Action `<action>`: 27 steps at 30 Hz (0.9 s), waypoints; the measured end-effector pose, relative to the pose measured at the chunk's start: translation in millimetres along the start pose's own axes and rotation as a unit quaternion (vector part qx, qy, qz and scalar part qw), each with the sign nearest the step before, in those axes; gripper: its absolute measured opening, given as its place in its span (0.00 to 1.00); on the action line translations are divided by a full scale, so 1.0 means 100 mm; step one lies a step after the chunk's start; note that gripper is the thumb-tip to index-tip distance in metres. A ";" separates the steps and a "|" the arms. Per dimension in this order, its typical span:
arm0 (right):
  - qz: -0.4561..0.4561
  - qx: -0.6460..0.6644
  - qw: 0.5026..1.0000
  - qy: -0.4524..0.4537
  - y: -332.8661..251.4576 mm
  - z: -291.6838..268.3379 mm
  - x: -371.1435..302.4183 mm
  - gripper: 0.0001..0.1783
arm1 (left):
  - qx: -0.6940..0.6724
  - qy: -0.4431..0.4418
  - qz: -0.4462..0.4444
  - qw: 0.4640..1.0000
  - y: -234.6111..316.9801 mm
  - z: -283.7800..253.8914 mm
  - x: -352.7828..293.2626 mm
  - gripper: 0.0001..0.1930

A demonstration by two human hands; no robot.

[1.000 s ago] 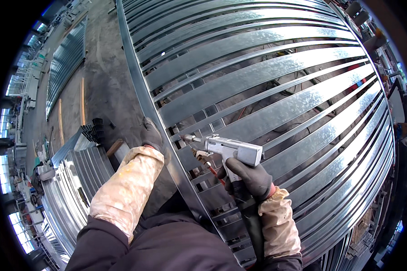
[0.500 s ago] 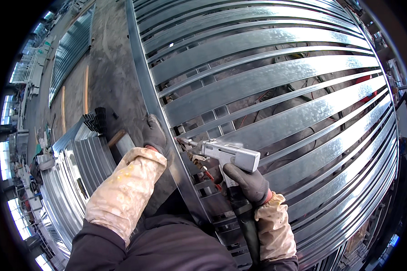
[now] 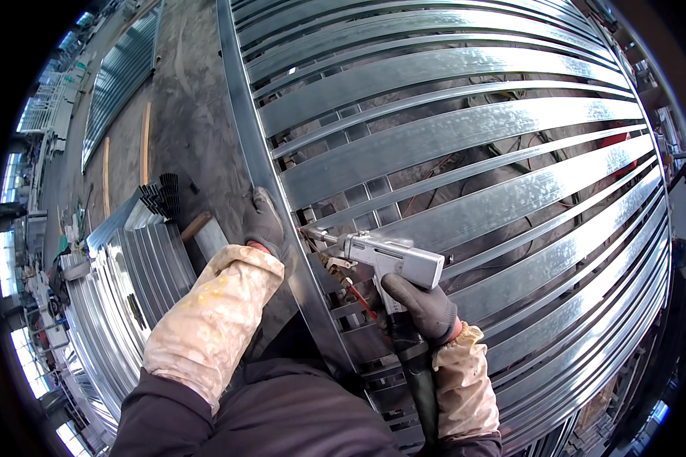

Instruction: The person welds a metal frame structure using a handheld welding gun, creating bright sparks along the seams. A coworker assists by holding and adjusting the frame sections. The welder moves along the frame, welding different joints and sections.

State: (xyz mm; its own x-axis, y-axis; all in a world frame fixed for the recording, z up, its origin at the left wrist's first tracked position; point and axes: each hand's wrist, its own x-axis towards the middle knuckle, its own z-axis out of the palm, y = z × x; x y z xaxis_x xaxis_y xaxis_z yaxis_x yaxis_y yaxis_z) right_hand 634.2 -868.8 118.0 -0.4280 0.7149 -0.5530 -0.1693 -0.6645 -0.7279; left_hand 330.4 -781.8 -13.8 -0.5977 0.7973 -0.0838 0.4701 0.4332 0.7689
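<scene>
A large galvanized metal frame lies before me, its long side rail (image 3: pixel 245 145) on the left and many crosswise slats (image 3: pixel 434 145) running off to the right. My left hand (image 3: pixel 264 225), in a dark glove, grips the outer edge of that rail; its fingers are partly hidden. In my right hand (image 3: pixel 427 308), also gloved, is a silver pistol-shaped welding gun (image 3: pixel 396 257), held by its grip. Its thin nozzle points left and reaches the inner edge of the rail, near the end of a narrow slat. A thick black cable (image 3: pixel 419 388) drops from the grip.
Ribbed metal profiles (image 3: pixel 133 282) are stacked at the left, beside a bundle of dark channels (image 3: pixel 160 196). Wooden strips (image 3: pixel 145 145) and another slatted panel (image 3: pixel 122 76) lie farther off on the floor. Hoses (image 3: pixel 503 152) run beneath the slats.
The view has shifted slightly. The welding gun sits a touch farther right in the picture, its nozzle still at the rail. Both hands keep their holds.
</scene>
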 end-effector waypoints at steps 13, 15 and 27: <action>-0.023 -0.034 0.999 -0.004 -0.03 0.02 -0.02 0.14 | -0.011 -0.024 0.002 1.000 0.04 -0.01 0.01 0.28; 0.003 -0.016 1.000 -0.011 -0.08 0.05 -0.03 0.14 | -0.003 -0.016 0.025 1.000 -0.04 -0.02 0.05 0.28; -0.062 -0.044 0.997 -0.002 0.09 -0.03 -0.01 0.16 | -0.033 -0.022 0.023 0.999 0.33 -0.09 -0.13 0.27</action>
State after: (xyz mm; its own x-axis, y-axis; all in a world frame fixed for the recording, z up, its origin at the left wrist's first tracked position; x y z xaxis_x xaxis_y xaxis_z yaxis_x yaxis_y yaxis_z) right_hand 635.8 -874.4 110.9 -0.4113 0.7900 -0.4547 -0.1428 -0.5486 -0.8238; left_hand 347.8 -781.4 18.4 -0.5462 0.8343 -0.0747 0.4517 0.3685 0.8125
